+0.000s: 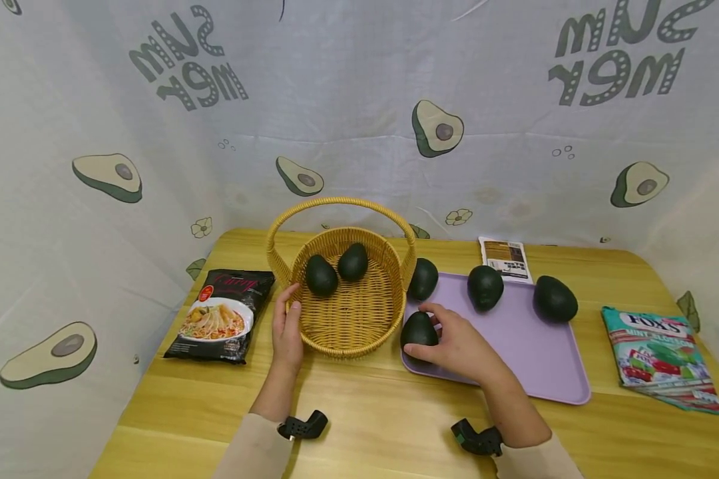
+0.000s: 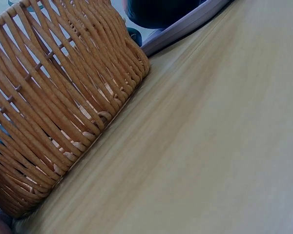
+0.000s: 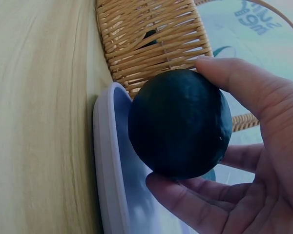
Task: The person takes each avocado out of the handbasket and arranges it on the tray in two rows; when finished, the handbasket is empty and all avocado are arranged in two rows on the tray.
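My right hand (image 1: 464, 342) grips a dark green avocado (image 3: 180, 124) between thumb and fingers, over the near left corner of a lilac tray (image 1: 533, 352). Close to the basket, one avocado (image 1: 423, 279) sits at the tray's far left corner; another avocado (image 1: 485, 287) is along the far side, and a third avocado (image 1: 554, 299) at the far right corner. In the yellow wicker basket (image 1: 341, 332) lie two avocados (image 1: 321, 275). My left hand (image 1: 287, 336) rests against the basket's left side with fairly straight fingers; the left wrist view shows mostly basket wall.
A black noodle packet (image 1: 222, 316) lies left of the basket, whose tall handle (image 1: 341, 201) arches upward. Behind the tray is a white and brown packet (image 1: 506, 259). A teal candy bag (image 1: 662, 359) lies at the right. A printed curtain (image 1: 359, 86) hangs behind the table.
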Motion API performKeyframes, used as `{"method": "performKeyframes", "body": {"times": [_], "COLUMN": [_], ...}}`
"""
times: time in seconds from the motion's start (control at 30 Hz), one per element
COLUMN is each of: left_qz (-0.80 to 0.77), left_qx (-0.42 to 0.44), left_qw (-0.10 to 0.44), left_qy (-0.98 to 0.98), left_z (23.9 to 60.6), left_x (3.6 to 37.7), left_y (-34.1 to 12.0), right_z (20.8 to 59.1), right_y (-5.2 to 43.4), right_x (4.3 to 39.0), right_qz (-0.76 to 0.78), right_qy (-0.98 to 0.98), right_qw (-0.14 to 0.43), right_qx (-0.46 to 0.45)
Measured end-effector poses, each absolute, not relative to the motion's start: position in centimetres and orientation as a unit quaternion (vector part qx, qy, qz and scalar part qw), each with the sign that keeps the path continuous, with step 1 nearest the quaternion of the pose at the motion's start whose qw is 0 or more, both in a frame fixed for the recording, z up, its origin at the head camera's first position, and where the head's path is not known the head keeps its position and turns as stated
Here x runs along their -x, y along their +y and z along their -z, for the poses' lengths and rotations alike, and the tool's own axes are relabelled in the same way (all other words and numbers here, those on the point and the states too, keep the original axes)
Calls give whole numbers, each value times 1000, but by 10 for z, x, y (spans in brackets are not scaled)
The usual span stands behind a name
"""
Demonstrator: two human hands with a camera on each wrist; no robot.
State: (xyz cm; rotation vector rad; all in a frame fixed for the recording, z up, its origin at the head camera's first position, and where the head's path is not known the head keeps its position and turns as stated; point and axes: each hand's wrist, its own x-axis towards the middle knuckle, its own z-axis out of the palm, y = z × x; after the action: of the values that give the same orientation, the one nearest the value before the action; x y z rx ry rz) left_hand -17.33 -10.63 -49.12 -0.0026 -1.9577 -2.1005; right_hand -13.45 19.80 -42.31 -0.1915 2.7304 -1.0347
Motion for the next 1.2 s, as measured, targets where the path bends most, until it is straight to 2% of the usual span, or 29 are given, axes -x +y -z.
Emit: {"method": "performKeyframes", "body": {"times": [1.2], "left_qz": [728], "left_qx": [0], "left_qw": [131], "left_qy": [-673], "left_z": [489], "left_x": [172], "left_y": [-106], "right_z": [424], "right_y": [197], "right_x": [134], "right_qz": [330], "right_qy": [929], "right_qw": [155], "right_qx": [57]}}
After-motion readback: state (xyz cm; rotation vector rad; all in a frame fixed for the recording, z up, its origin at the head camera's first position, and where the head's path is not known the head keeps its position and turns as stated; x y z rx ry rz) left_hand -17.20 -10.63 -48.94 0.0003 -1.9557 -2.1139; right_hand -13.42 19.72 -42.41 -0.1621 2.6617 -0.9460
